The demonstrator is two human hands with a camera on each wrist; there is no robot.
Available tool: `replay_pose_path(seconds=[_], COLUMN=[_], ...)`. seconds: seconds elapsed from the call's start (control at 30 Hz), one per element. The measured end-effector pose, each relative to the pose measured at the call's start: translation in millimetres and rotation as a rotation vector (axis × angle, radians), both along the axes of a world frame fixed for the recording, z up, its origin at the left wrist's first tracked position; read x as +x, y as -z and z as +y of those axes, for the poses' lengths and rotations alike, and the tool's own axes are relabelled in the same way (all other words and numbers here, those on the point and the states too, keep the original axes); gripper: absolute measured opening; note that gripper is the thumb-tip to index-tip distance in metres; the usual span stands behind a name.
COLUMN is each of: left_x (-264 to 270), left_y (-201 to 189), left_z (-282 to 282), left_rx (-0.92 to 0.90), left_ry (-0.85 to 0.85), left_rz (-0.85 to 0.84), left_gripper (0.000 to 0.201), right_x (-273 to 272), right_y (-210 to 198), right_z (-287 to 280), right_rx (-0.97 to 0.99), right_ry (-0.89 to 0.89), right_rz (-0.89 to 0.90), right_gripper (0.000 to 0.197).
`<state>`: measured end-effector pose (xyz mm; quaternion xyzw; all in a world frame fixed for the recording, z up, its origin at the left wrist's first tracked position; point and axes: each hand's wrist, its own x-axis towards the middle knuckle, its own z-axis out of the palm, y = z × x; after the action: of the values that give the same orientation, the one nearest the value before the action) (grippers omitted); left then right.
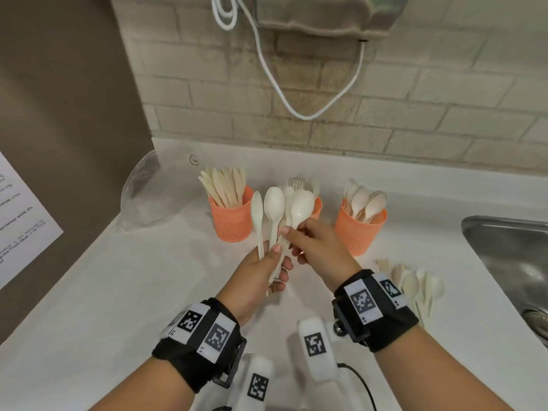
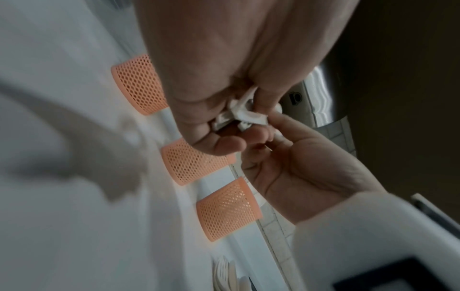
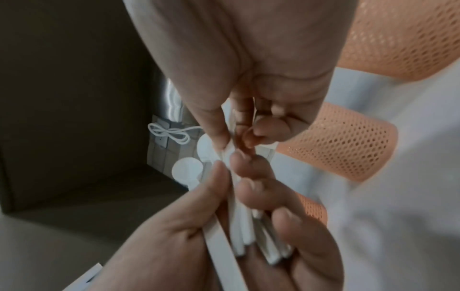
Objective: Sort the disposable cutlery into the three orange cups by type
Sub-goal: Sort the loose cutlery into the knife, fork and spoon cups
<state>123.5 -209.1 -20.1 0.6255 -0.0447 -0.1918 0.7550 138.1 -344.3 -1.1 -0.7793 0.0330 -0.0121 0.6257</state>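
wrists: black straps (image 1: 385,330) | white tag blocks, black square codes | bare forearms

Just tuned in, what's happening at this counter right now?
A person is sorting disposable cutlery. The left hand grips a fanned bunch of spoons and a knife, while the right hand pinches one spoon out of it. The three orange cups already hold knives, forks and spoons. More loose cutlery lies by the sink.

middle cup (image 1: 318,206) half hidden (behind spoons (image 1: 301,207))
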Motion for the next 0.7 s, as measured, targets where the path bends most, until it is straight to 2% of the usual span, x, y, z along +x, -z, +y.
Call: replay_pose_path(seconds=[0.07, 0.17, 0.4, 0.53, 0.7], left_x=[-4, -7, -19, -25, -31], left_y=[-1, -1, -2, -5, -4], left_z=[-7, -18, -37, -45, -54], left_rx=[-0.015, 0.0, 0.163, 0.156, 0.155], left_ry=[0.003, 0.003, 0.077, 0.091, 0.118], left_rz=[0.0, 0.001, -0.081, -0.077, -0.091], left_gripper=[0.028, 0.027, 0.025, 0.027, 0.025], right_x=[-5, -13, -29, -33, -31], right_y=[-1, -3, -12, -12, -10], right_z=[-8, -16, -27, -32, -35], right_rx=[0.064, 0.072, 0.214, 0.365, 0.528], right_ry=[0.021, 0.053, 0.063, 0.13, 0.269], right_rz=[0.023, 0.017, -0.008, -0.01, 0.035], right_gripper=[0.013, 0.018, 0.02, 0.028, 0.028])
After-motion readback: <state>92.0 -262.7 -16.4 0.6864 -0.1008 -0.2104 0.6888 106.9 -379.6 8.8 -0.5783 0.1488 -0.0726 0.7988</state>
